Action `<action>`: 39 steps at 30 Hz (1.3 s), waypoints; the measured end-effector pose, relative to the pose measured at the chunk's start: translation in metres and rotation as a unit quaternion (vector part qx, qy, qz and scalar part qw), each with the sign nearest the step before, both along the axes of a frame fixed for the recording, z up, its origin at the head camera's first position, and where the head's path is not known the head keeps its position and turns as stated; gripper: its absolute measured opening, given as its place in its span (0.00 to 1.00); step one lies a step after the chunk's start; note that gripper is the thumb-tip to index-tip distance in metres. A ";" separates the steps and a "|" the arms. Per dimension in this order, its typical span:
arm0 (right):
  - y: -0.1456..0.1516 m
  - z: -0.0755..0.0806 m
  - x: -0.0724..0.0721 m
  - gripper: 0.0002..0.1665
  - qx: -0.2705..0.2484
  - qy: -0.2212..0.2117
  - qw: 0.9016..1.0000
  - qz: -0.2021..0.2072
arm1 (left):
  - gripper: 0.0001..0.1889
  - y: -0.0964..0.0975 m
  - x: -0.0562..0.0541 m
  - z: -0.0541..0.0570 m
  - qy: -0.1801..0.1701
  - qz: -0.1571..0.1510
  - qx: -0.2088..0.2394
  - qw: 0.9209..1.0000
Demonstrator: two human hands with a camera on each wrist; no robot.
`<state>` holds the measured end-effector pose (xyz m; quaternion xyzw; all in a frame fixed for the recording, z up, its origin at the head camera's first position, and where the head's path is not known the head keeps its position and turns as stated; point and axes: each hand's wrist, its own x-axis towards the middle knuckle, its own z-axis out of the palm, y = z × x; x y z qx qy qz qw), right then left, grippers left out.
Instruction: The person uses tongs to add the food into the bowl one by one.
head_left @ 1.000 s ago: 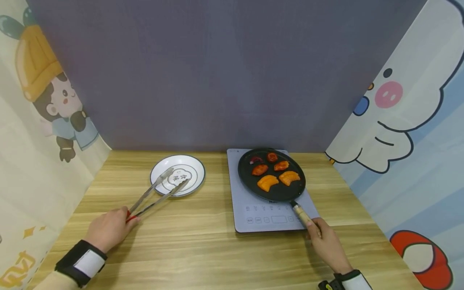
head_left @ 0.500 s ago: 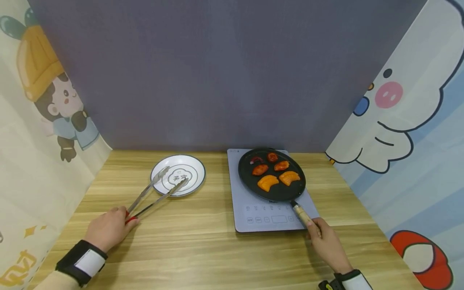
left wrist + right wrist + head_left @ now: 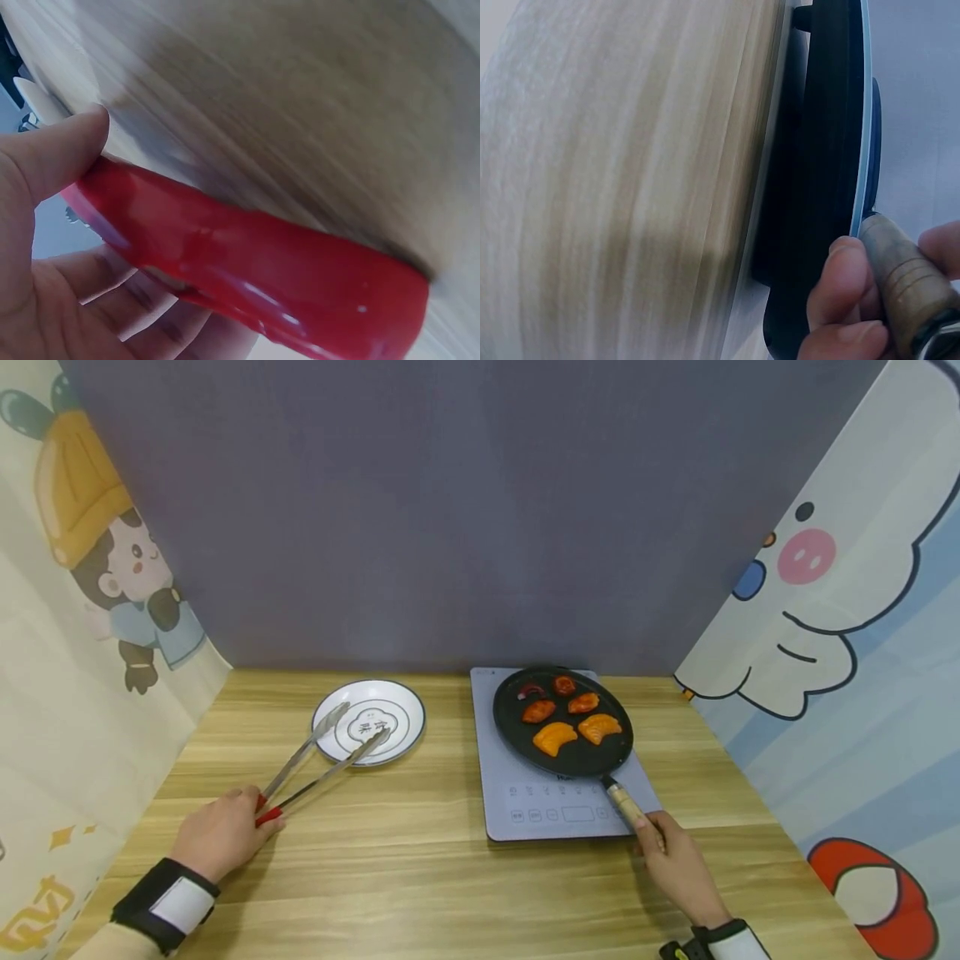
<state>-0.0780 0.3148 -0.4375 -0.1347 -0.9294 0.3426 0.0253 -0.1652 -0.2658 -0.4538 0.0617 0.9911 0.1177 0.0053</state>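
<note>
My left hand grips a pair of metal tongs by the red handles, thumb on one side and fingers on the other. Their two arms stand spread, tips above a white plate with a dark rim and printed characters. On the right, my right hand holds the wooden handle of a flat black frying pan. Two orange pieces of food lie in the pan's near half. Behind them are several reddish pieces. The left wrist view shows only the tongs' handle end closely.
Under the pan sits a flat grey induction cooktop with touch marks along its front. Both stand on a wood-grain table. A dark grey panel closes the back, and printed cartoon curtains flank both sides.
The tongs and left hand have shifted very slightly leftward, their tips staying over the plate. My right hand, the pan and the food have kept their places.
</note>
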 end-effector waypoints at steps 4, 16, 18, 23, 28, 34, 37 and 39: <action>0.001 0.000 0.000 0.22 -0.002 0.001 1.000 0.003 | 0.26 0.000 0.001 0.002 0.001 -0.003 -0.003 1.000; 0.002 0.009 0.000 0.24 0.004 -0.024 1.000 0.017 | 0.26 -0.001 0.004 0.002 0.007 -0.004 0.000 1.000; 0.002 0.011 0.000 0.24 0.007 -0.030 0.999 0.021 | 0.26 -0.002 0.004 0.001 0.006 -0.003 0.001 1.000; 0.002 0.013 -0.002 0.23 0.030 -0.039 0.998 0.026 | 0.26 -0.002 0.005 0.002 0.005 0.000 0.009 1.000; 0.001 0.019 -0.003 0.28 0.044 -0.046 0.997 0.039 | 0.28 -0.002 0.006 0.003 0.009 0.001 0.015 1.000; 0.000 0.027 -0.005 0.29 0.052 -0.051 0.996 0.052 | 0.33 0.003 0.010 0.004 0.051 -0.006 0.010 0.999; -0.001 0.030 -0.006 0.27 0.057 -0.049 0.996 0.054 | 0.33 0.009 0.013 0.006 0.097 -0.018 0.011 0.995; -0.001 0.031 -0.007 0.26 0.062 -0.046 0.995 0.056 | 0.33 0.013 0.015 0.008 0.123 -0.021 0.013 0.992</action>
